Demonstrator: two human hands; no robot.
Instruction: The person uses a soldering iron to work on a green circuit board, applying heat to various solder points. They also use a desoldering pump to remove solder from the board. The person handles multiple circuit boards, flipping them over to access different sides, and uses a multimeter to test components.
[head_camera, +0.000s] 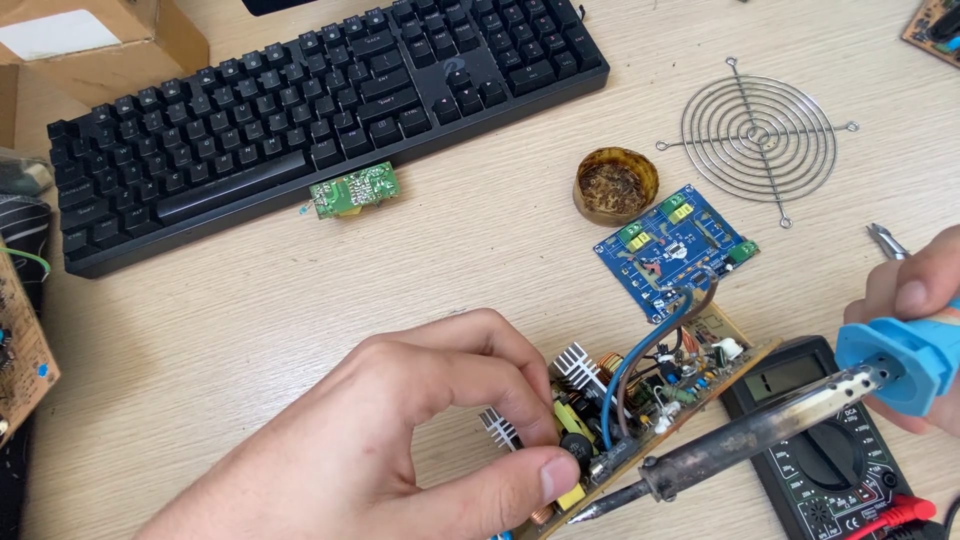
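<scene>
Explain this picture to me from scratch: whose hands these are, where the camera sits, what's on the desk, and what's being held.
The camera sits on a person's head, looking down at a wooden desk. The left hand pinches a brown circuit board tilted on edge, packed with parts and wires. The right hand grips a blue-handled soldering iron, its tip near the board's lower edge. Around them lie a black keyboard, a small green board, a blue board, a round tin, a wire fan grille and a multimeter.
</scene>
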